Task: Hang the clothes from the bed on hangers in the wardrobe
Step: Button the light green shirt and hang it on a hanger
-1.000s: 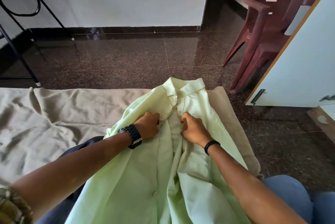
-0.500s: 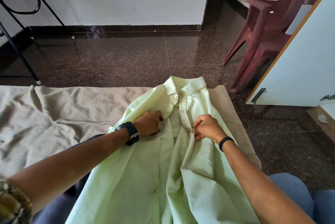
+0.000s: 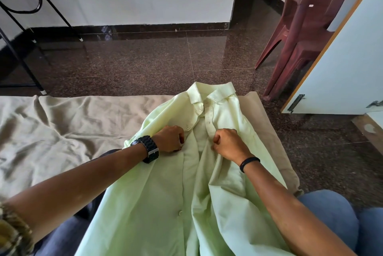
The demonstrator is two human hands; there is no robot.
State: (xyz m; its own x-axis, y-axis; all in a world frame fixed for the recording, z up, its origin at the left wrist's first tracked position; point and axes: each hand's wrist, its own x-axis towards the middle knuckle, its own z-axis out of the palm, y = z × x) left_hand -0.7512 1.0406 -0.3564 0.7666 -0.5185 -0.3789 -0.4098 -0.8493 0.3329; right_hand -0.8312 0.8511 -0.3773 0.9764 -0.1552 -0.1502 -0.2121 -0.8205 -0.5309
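A bed (image 3: 62, 131) covered in a rumpled beige sheet fills the left and middle of the view, its far edge meeting a dark speckled floor (image 3: 165, 65). At the far right stand stacked maroon plastic chairs (image 3: 300, 32) and, nearer, a white wardrobe door (image 3: 348, 65) with a wooden edge. A pale green shirt (image 3: 161, 204) lies face up on the right part of the bed, collar toward the far side, front placket parted at the top, small buttons showing, cloth softly creased. The left hand (image 3: 169, 138), a black watch (image 3: 148, 149) on its wrist, grips the left front panel with curled fingers. The right hand (image 3: 228, 144), a black band at its wrist, pinches the right front edge just beside it.
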